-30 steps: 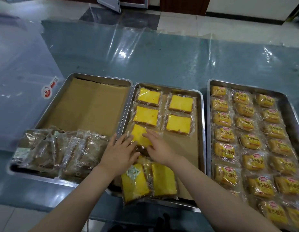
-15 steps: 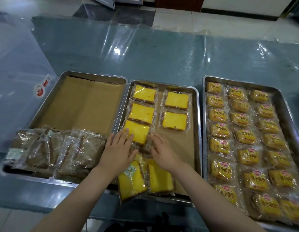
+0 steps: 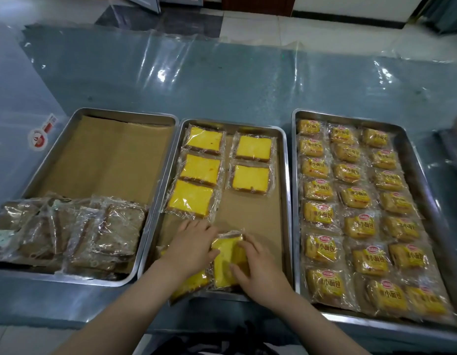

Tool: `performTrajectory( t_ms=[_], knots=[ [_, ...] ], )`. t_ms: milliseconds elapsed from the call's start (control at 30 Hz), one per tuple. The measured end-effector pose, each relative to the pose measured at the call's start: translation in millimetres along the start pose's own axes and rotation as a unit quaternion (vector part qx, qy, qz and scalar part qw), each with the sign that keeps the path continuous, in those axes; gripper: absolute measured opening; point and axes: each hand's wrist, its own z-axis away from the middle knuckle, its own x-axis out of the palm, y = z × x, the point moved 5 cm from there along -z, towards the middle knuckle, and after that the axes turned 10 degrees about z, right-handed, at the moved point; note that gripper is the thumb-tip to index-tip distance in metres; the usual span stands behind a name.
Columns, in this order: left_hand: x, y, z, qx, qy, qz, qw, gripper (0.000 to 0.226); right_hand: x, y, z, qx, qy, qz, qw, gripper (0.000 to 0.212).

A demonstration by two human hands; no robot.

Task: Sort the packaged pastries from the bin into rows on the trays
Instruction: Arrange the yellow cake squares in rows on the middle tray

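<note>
Both hands have withdrawn from the third left-column cake (image 3: 190, 198) in the middle tray (image 3: 287, 201); right hand (image 3: 258, 267), apparently with left hand (image 3: 190, 248), now grips the next packaged yellow cake (image 3: 228, 262) at the tray's near end.

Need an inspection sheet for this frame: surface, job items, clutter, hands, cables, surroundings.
Surface: table under clear plastic film.
Job's things: middle tray holds five yellow cake packs in two rows, loose ones at its near end; left tray, paper-lined, holds brown pastry packs piled near; right tray full of bun packs in three columns.
Clutter: red sticker on the film.
Hands: left hand and right hand both on one loose yellow pack; grip type unclear.
Cables: nothing seen.
Surroundings: tiled floor.
</note>
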Motion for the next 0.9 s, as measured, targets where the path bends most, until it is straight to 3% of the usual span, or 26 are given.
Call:
performTrajectory(
  t_ms=[133,300,500,567,667,900],
  knots=[
    [-1.4,4.5,-10.7,-0.037,-0.003,-0.021,0.999,0.040,13.6,-2.1,8.2,0.020,-0.046,0.077,0.996,0.084],
    [-4.4,10.8,-13.3,-0.097,0.074,-0.046,0.991,0.041,-1.2,4.6,1.9,0.006,0.052,0.146,0.988,0.067],
    [-2.4,20.4,-9.6,-0.070,0.117,-0.093,0.986,0.072,-6.2,16.5,-8.4,-0.012,0.055,0.226,0.972,0.059],
    [0.7,24.6,-8.6,-0.012,0.099,-0.082,0.992,0.074,-7.3,20.6,-11.6,-0.002,0.068,0.214,0.975,0.050],
    [8.5,28.2,-9.9,0.075,0.029,-0.061,0.995,0.058,-10.5,26.0,-19.5,0.017,0.094,0.223,0.970,0.049],
    [16.2,21.8,-20.7,0.059,-0.040,-0.090,0.993,0.061,-21.4,34.5,-48.4,0.009,0.092,0.265,0.960,0.048]
  ],
)
